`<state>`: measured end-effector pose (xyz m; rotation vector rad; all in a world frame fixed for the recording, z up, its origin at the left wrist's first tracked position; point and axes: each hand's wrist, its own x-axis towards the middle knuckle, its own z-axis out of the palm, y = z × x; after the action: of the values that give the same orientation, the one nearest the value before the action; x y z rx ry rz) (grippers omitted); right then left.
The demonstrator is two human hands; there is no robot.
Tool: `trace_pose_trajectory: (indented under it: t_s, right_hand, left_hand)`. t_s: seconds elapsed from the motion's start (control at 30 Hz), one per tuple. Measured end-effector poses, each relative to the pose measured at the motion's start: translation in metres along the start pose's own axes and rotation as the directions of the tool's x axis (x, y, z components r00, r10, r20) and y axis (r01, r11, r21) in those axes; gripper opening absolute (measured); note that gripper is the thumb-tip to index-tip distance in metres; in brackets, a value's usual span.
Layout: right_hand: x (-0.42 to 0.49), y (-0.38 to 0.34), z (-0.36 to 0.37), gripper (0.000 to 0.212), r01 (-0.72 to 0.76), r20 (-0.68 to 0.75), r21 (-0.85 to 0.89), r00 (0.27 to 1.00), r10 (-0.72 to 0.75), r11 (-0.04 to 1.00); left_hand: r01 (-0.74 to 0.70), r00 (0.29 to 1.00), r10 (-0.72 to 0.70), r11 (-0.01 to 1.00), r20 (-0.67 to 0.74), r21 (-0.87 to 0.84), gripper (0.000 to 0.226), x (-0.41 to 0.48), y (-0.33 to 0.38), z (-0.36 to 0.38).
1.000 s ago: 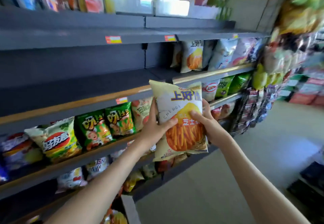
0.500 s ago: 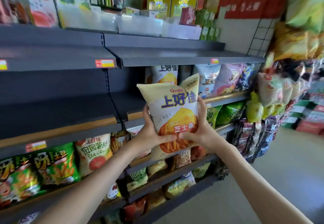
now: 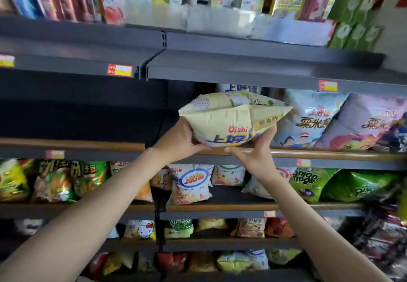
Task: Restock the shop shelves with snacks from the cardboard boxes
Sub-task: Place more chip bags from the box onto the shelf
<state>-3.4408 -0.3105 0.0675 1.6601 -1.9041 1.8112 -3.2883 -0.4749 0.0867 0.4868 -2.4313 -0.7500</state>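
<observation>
Over the shelf's wooden front edge point(image 3: 88, 145), both hands hold the yellow snack bag point(image 3: 229, 123) tipped backward. The left hand point(image 3: 178, 142) curls round its left side and the right hand point(image 3: 255, 151) pinches it from underneath. Bare shelf board shows to the left; a blue bag point(image 3: 308, 123) stands just right.

Snack bag point(image 3: 231, 125) now higher and flatter, at the shelf edge point(image 3: 319, 153).

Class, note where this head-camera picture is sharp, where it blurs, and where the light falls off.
Head view: the yellow snack bag reads sharpest; top-shelf goods and lower-right packets smear with motion; also in the head view, the left shelf bay lies in deep shadow.
</observation>
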Motion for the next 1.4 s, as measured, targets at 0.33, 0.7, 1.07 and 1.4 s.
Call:
trace_pose_trajectory:
  t_s: [0.33, 0.7, 1.07, 1.4]
  right_hand:
    - [0.028, 0.048, -0.036, 0.108, -0.084, -0.048, 0.009, 0.995, 0.084, 0.996]
    - [0.040, 0.071, -0.013, 0.101, -0.258, -0.052, -0.045, 0.965, 0.255, 0.965]
    - [0.020, 0.069, 0.010, 0.078, -0.305, -0.299, -0.275, 0.928, 0.220, 0.912]
    - [-0.034, 0.040, 0.084, 0.032, -0.221, -0.259, -0.168, 0.950, 0.173, 0.961]
  left_hand:
    - [0.032, 0.996, -0.020, 0.989, 0.082, -0.147, 0.119, 0.051, 0.023, 0.043]
    - [0.193, 0.970, -0.149, 0.952, 0.190, -0.238, 0.095, 0.090, 0.001, 0.058]
    - [0.167, 0.986, -0.168, 0.965, 0.011, -0.204, 0.091, 0.067, 0.001, 0.070]
    - [0.231, 0.921, -0.265, 0.962, -0.287, -0.149, 0.053, -0.027, 0.014, 0.076]
